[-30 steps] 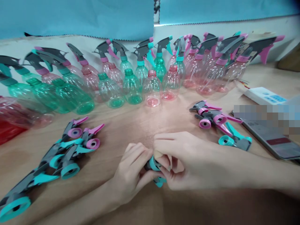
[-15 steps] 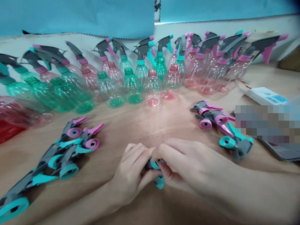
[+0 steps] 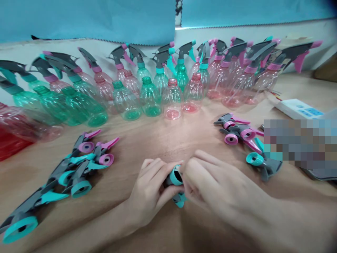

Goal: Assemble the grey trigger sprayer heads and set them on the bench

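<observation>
Head view. Left hand (image 3: pixel 147 193): wrapped round sprayer (image 3: pixel 173 179), near side of worktop (image 3: pixel 168 140). Right hand (image 3: pixel 210 179): curled beside open collar (image 3: pixel 173 174); fingertips hidden, cannot tell if pinching. Possible fault: twisting or dropping, from loose left grip.

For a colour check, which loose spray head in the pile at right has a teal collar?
The frontmost spray head; the other visible collars there are pink.

Two hands (image 3: pixel 149 191), ten unmounted spray heads (image 3: pixel 173 177) (five pink, five teal), at least eight headless bottles (image 3: pixel 172 102).
</observation>
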Demonstrator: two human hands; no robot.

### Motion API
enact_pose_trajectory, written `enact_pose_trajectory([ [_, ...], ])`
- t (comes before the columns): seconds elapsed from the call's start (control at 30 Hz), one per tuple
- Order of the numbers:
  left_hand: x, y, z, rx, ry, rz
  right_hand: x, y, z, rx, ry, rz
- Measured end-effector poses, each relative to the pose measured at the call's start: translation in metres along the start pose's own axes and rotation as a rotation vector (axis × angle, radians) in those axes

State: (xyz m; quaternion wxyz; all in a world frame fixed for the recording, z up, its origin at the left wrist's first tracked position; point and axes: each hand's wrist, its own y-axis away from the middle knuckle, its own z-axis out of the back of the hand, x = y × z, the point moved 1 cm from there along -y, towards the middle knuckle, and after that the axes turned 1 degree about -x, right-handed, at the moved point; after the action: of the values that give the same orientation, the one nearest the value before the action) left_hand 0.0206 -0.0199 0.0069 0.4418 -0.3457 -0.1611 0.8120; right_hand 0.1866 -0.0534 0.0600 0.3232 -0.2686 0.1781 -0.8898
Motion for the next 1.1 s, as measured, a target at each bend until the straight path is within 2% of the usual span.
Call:
enact_pose_trajectory([
  [0.1,0.0,0.001,0.0,0.025,0.028,0.027,-0.012,-0.004,0.01,0.107,-0.161,-0.243],
  [0.2,0.0,0.0,0.0,0.019,0.104,0.048,-0.027,-0.013,0.022,0.217,-0.392,-0.411],
  [0.33,-0.001,-0.005,0.001,-0.03,0.165,0.089,-0.046,-0.025,0.024,0.449,-0.946,-0.485],
  [0.4,-0.002,-0.007,0.002,-0.048,0.162,0.086,-0.051,-0.027,0.02,0.509,-1.055,-0.495],
  [0.5,-0.001,-0.008,0.001,-0.047,0.162,0.08,-0.051,-0.027,0.015,0.49,-0.986,-0.485],
  [0.7,0.0,-0.004,0.0,-0.032,0.15,0.073,-0.04,-0.025,0.018,0.364,-0.646,-0.344],
  [0.83,0.0,-0.004,0.0,-0.05,0.147,0.053,-0.035,-0.025,0.019,0.299,-0.45,-0.167],
  [0.97,0.001,-0.005,0.0,-0.054,0.15,0.064,-0.035,-0.025,0.02,0.256,-0.355,0.057],
  [1.1,0.0,-0.005,0.0,-0.066,0.167,0.049,-0.036,-0.023,0.024,0.286,-0.327,0.104],
])
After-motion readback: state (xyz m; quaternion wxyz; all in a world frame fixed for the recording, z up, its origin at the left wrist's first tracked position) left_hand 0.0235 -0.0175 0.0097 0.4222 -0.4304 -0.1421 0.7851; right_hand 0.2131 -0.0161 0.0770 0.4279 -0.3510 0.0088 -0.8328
